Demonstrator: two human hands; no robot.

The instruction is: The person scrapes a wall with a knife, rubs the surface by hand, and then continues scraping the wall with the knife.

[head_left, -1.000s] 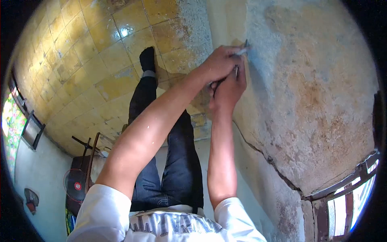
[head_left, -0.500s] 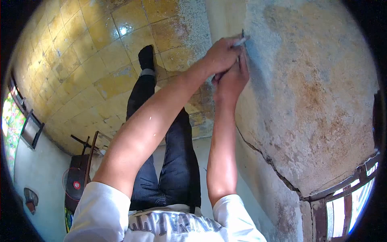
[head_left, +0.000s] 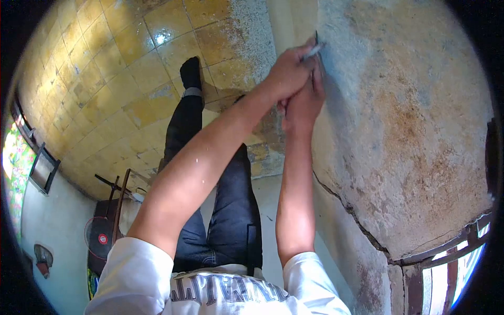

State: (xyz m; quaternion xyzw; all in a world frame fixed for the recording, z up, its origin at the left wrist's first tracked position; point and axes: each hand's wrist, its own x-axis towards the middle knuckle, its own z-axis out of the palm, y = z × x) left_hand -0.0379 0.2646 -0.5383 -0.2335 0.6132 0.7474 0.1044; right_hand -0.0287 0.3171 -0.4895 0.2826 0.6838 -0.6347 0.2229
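Observation:
Both my hands are together against the worn wall (head_left: 388, 121), one just above the other. My left hand (head_left: 290, 72) is closed around a thin tool (head_left: 314, 51) with a pale grey part and a dark, narrow tip. Its tip meets the wall surface or lies very near it. Below and touching the left, my right hand (head_left: 305, 102) is also closed, apparently on the same tool. My fingers cover most of it, so its exact kind is hidden. Small pale flecks lie on my left forearm (head_left: 194, 168).
Yellow floor tiles (head_left: 126, 79) stretch to the left, with a pale gritty strip (head_left: 252, 37) along the wall's foot. A long crack (head_left: 362, 226) runs down the wall toward a barred window (head_left: 441, 278). A racket (head_left: 100, 239) hangs at lower left.
My hands have shifted very slightly along the wall, still clasped on the tool. My right forearm has swung a little to the right.

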